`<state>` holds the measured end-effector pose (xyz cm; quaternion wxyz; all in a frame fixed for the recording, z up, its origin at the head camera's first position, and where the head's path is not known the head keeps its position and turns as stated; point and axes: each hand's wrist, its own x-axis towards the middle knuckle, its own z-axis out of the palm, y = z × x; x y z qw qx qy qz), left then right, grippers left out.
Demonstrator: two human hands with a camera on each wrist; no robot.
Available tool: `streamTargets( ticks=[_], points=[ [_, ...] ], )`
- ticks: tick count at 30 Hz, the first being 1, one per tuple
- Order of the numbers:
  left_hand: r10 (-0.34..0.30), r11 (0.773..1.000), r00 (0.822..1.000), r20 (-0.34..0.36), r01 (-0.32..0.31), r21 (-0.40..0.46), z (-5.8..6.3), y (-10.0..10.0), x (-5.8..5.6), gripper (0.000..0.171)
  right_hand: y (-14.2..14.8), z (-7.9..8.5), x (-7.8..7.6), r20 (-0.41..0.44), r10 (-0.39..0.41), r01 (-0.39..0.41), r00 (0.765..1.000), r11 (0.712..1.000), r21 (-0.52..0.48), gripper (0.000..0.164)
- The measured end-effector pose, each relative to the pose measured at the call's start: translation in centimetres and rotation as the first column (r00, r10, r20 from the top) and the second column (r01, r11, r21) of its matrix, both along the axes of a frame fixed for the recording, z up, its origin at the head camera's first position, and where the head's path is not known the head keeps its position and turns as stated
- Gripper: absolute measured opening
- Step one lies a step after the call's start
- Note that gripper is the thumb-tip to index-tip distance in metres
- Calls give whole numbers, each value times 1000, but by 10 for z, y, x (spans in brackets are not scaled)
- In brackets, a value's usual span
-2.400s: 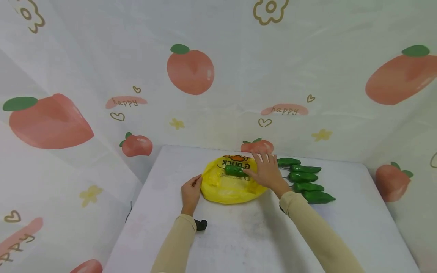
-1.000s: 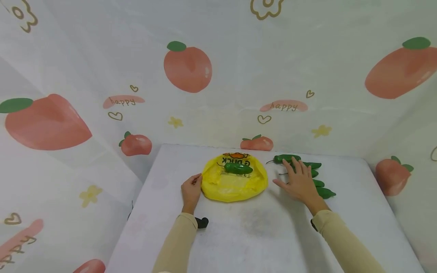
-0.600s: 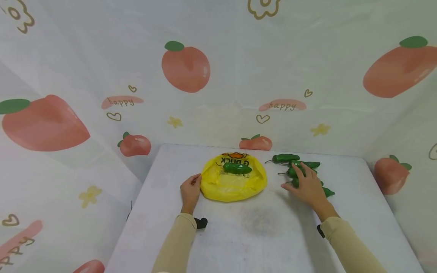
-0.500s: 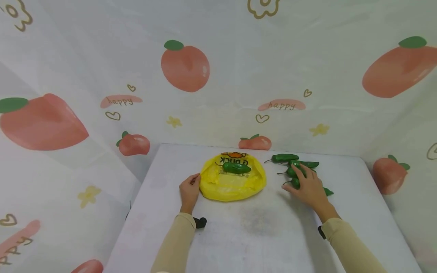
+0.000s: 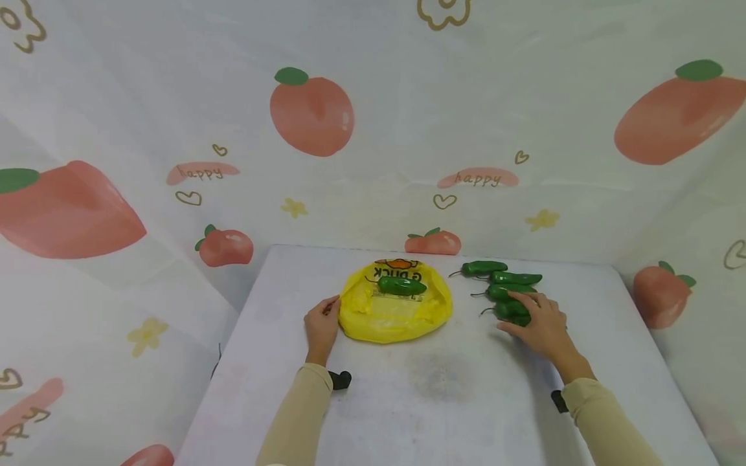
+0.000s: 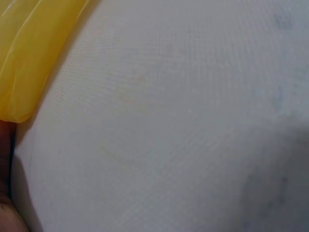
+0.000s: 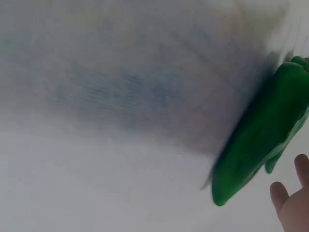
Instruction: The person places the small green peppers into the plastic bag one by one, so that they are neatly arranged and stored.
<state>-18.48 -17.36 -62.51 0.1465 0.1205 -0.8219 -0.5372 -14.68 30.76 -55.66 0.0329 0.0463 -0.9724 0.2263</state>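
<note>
Now the right hand (image 5: 541, 323), thumb wide, has come nearer 6 o'clock, so near green peppers (image 5: 509, 310) are in reach; I can't tell if it grips any. The left hand (image 5: 322, 329) pinches the yellow bag (image 5: 386, 328) at 9 o'clock, one pepper (image 5: 402, 285) on top.

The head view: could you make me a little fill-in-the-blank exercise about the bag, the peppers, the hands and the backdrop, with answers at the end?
1. The bag on the table is coloured ____.
2. The number of green peppers within the bag's outline is ____.
3. The hand with its fingers at the bag's edge is the person's ____ hand.
4. The word printed on the backdrop is ____.

Missing words: yellow; one; left; happy.
</note>
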Motion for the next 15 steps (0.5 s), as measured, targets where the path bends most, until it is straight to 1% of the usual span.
streamTargets(
  ticks=[3, 7, 12, 15],
  points=[
    [13, 1000, 1000, 3, -13, -1, 0, -2, 1, 20, 2, 0, 0, 24, -15, 16, 1000, 1000, -27, 80],
    [20, 1000, 1000, 9, -20, -6, 0, -1, 1, 19, 7, -1, 5, 54, -49, 51, 997, 998, -42, 79],
    [19, 1000, 1000, 1, -19, -19, 1, 1, -1, 19, 16, -5, 12, 61, -86, 89, 994, 995, -45, 78],
    [23, 1000, 1000, 0, -23, -16, 0, 1, -2, 18, 21, -7, 14, 64, -90, 94, 994, 994, -60, 75]
  ],
)
